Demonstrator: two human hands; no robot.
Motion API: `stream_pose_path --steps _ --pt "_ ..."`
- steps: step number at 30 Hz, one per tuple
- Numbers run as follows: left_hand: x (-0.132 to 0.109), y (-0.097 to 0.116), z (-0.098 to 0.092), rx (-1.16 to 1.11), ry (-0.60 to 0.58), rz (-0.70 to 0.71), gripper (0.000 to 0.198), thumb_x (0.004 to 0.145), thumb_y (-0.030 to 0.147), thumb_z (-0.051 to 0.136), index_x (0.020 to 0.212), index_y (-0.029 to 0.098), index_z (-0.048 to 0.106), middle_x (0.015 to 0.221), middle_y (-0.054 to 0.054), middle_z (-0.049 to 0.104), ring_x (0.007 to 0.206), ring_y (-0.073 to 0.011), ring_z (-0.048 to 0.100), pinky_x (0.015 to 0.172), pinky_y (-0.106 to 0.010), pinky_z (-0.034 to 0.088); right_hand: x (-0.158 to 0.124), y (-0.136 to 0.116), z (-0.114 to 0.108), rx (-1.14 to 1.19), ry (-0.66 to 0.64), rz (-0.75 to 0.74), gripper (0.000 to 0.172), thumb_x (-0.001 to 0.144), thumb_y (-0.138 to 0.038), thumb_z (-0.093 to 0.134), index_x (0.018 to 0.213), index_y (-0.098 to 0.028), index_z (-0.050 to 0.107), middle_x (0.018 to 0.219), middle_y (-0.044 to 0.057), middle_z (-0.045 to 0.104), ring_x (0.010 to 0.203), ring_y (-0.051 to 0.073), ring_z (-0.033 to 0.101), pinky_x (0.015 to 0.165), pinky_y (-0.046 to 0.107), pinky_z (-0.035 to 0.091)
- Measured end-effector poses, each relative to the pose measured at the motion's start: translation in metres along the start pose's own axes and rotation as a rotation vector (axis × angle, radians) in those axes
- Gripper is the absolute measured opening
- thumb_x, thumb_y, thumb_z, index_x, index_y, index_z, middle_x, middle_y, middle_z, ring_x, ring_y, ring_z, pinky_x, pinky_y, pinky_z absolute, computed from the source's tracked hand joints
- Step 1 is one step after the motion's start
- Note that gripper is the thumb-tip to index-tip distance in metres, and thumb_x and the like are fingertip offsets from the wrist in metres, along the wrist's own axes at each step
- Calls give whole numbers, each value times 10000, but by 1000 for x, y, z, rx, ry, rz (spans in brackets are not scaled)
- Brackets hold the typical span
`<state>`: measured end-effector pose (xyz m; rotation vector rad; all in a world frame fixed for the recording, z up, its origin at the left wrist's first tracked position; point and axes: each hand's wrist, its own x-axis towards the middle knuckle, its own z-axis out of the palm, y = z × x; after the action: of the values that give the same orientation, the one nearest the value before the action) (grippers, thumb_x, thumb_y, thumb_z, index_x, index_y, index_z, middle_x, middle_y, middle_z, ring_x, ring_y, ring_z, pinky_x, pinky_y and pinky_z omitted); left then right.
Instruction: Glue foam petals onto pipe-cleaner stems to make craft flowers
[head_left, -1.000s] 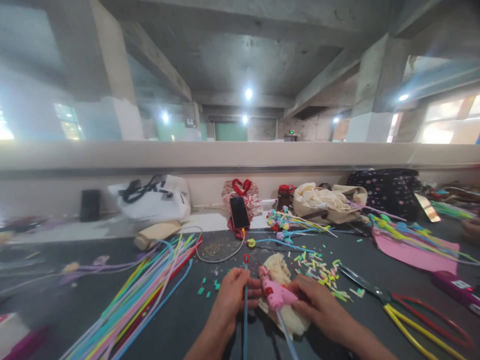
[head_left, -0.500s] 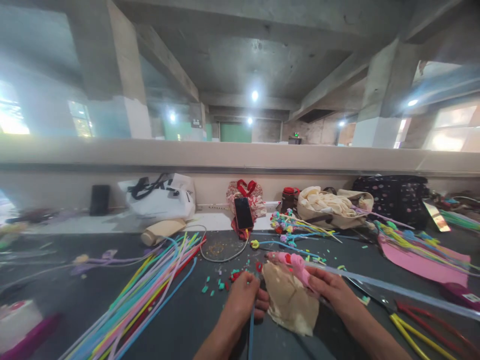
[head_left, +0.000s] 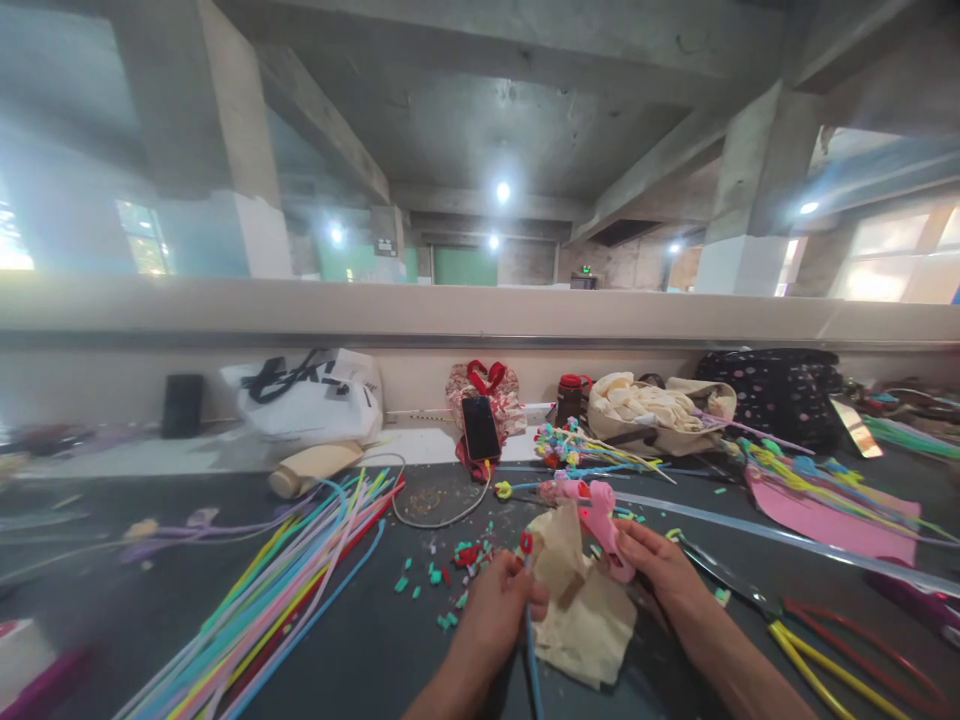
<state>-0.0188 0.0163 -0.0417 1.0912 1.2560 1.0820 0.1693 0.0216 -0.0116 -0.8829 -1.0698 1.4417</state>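
Note:
My left hand is closed on a blue pipe cleaner, which hangs down from the fingers. A small red loop shows at the top of this stem, just above my fingertips. In my right hand is a pink hot glue gun, its nozzle end towards the left. From its rear a long clear glue stick runs off to the right. A crumpled cream cloth lies between the two hands, below the glue gun.
Loose pipe cleaners lie in a bundle at left. Green and red snippets are scattered beside my left hand. Scissors with red and yellow handles lie at right. Behind stand a phone, a white bag and finished-looking stems.
The glue gun has risen slightly and tilted more upright in my right hand. My left hand has shifted a little, and the red loop now stands above its fingers. The cloth has bunched up.

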Motion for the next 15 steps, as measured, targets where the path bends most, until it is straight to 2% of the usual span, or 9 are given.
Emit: stream_pose_path --steps 4,9,15 --pt "3 -4 -3 22 19 -9 150 664 325 493 638 198 417 574 -2 624 517 -151 583 466 -232 388 9 -1 -12 10 85 -28 328 605 -384 690 849 -170 643 617 -9 610 521 111 530 502 202 419" --pt "-4 2 -4 48 22 11 163 644 330 521 609 201 426 566 9 609 523 -147 570 477 -226 375 13 -16 -19 -84 86 -106 343 626 -378 671 890 -165 623 672 7 606 595 149 552 574 252 450" --pt "-6 9 -7 74 73 27 214 587 332 582 529 195 428 415 67 452 446 -116 458 434 -202 314 8 -30 -19 -136 96 -143 318 672 -392 624 925 -200 599 657 -20 602 598 140 556 593 240 446"
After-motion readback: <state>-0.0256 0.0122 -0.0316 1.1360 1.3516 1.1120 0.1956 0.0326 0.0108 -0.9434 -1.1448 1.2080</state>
